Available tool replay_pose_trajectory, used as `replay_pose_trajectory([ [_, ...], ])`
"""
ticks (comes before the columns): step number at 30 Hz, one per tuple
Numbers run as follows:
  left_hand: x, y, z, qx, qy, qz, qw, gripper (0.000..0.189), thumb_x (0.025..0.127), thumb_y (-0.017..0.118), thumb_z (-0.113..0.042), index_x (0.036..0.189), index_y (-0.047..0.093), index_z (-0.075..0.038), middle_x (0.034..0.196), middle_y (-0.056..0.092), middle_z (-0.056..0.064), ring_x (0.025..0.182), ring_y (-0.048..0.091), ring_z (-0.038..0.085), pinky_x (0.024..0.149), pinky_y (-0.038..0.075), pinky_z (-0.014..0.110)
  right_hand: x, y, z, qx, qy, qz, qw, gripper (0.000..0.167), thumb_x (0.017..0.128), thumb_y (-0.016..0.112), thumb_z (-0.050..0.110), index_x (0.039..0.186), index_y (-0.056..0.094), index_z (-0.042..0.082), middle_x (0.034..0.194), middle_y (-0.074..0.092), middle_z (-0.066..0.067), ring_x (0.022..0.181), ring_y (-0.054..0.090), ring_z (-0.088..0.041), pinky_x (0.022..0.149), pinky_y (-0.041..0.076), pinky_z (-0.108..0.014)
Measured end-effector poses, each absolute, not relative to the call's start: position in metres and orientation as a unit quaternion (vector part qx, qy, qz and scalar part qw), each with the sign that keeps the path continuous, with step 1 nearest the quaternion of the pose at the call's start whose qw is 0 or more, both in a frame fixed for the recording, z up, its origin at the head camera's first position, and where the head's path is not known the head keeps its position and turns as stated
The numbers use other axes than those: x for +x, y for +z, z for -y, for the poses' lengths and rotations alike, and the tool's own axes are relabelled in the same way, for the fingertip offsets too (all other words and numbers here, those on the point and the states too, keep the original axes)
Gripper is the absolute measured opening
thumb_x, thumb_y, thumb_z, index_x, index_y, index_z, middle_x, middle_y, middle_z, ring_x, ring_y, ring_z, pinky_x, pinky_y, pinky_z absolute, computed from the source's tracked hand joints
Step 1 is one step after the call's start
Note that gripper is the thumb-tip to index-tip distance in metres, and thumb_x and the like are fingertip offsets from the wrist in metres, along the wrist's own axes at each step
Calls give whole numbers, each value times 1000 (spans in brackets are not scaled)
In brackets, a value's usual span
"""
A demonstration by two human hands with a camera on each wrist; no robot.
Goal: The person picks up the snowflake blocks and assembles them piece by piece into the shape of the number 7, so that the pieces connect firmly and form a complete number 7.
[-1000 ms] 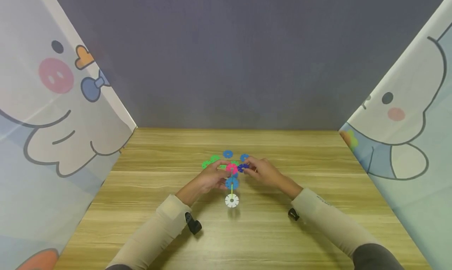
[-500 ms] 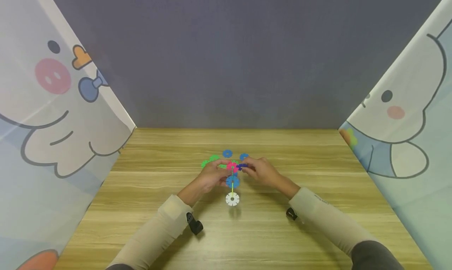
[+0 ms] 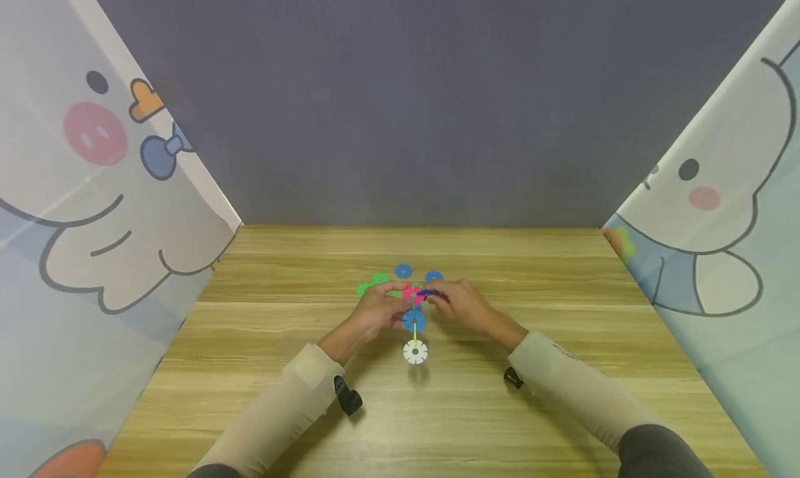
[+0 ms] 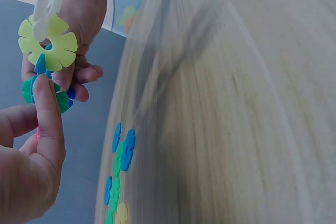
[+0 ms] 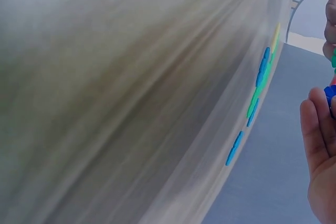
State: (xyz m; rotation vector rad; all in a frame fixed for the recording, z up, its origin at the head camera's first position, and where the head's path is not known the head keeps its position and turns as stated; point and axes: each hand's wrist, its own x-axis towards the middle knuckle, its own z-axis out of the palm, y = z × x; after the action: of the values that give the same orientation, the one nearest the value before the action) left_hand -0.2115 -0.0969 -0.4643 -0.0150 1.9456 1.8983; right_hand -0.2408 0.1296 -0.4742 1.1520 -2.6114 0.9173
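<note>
In the head view my left hand [image 3: 373,312] holds a chain of slotted snowflake discs by its far end. A pink disc [image 3: 410,295] is at that end, followed by a blue disc [image 3: 414,321], a yellow disc [image 4: 62,43] and a white disc [image 3: 415,352] nearest me. A green disc [image 4: 62,100] of the chain shows beside the left fingers in the left wrist view. My right hand [image 3: 467,304] pinches a dark blue disc [image 3: 428,292], turned nearly edge-on against the pink disc's right side. Fingers hide whether their slots interlock.
Loose discs lie on the wooden table [image 3: 300,269] just beyond the hands: green [image 3: 380,278], blue [image 3: 403,271], another blue [image 3: 434,276] and a yellow one [image 4: 122,213]. A grey panel [image 3: 400,103] stands behind, with printed cartoon panels at both sides.
The dark blue disc has turned from face-on to nearly edge-on and come closer to the pink disc. Both hands have otherwise shifted only slightly.
</note>
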Motion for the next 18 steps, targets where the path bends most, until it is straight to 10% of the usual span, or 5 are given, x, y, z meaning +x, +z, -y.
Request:
replay_pose_trajectory([
  [18,-212,-467,105,-5,652,-726,220,52,97,68,-14,146,52,-12,89,74,8,71,70,14,64,62,26,-247,-466,-130,374,263,889,-18,17,96,70,11,112,67,6,83,73,-2,65,62,-5,61,55,-17],
])
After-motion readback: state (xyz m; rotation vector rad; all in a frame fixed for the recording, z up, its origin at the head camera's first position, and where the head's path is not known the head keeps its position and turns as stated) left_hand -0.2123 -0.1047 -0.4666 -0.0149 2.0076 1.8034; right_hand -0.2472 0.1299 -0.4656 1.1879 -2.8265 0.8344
